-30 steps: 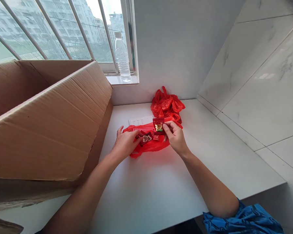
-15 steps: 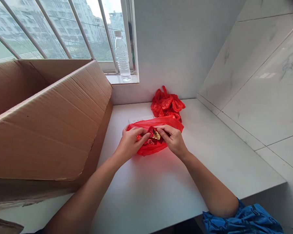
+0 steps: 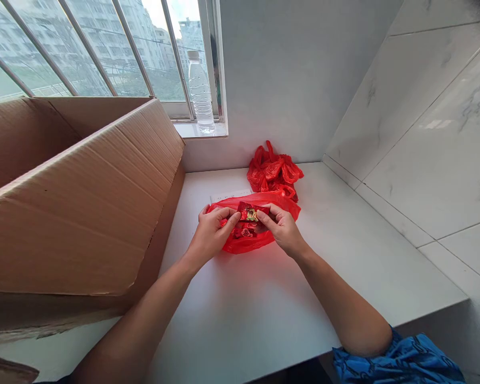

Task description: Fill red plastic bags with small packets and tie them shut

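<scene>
The left hand (image 3: 216, 229) and right hand (image 3: 285, 229) both pinch a red packet (image 3: 248, 213) over the red bag (image 3: 244, 247). A hard tug could tear it; a loose pinch might drop it onto the wrappers (image 3: 246, 231) below, too hidden to count.

At the far left there is a wide glass window (image 3: 110, 48) with slanting metal bars (image 3: 88, 48); behind it are tall pale buildings (image 3: 50, 26) and a bright patch of sky (image 3: 189, 9). A smooth, plain grey wall (image 3: 288, 74) stands at the far side. On the right is a wall of glossy white marble-patterned tiles (image 3: 416, 69), which shows a small light reflection (image 3: 438, 124). The smooth white table (image 3: 264, 309) reaches to both walls.
</scene>
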The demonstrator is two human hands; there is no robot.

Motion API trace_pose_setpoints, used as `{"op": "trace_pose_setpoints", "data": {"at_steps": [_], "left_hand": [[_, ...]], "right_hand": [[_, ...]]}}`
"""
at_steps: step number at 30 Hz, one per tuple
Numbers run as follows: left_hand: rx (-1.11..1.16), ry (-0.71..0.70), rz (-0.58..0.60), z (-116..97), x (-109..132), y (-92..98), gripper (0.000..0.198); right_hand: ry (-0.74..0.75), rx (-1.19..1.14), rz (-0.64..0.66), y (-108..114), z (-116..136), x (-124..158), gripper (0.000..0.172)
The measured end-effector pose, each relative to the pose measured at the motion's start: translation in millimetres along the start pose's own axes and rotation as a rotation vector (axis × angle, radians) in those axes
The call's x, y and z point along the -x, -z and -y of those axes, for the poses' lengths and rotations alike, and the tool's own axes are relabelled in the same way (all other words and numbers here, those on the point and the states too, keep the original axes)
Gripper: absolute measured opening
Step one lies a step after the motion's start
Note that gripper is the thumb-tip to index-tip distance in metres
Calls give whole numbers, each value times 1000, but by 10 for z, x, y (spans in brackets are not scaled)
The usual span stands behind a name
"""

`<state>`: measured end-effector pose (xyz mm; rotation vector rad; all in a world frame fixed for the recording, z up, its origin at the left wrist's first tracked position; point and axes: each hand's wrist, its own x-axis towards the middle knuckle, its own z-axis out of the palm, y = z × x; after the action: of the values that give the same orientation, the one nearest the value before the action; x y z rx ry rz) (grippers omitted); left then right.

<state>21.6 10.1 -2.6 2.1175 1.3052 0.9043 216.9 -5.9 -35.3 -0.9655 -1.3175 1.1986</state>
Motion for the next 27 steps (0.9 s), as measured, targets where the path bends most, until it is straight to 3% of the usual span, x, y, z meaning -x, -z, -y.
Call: {"op": "trace_pose_setpoints", "data": {"at_steps": [3,8,12,16,21,25,27], "left_hand": [[-78,-11,14,30,1,10,39],[-483,-73,59,127,36,-12,32],[-675,-116,138,222,74,-104,20],[-730,-137,184,269,96,-195,24],[-729,-127,221,239,88,-215,24],[-660,-133,249,229,80,-190,25],[-615,-151,251,249,84,-177,25]], "right_hand": [[51,96,-19,7,-10,4,34],[170,331,-179,47,-15,3,27],[236,438,-112,62,-22,-3,20],[243,573,-23,67,-64,-10,22],[139,716,-87,141,-137,-42,28],[101,691,-145,185,-152,-56,27],[95,640,-92,181,-140,-48,28]]}}
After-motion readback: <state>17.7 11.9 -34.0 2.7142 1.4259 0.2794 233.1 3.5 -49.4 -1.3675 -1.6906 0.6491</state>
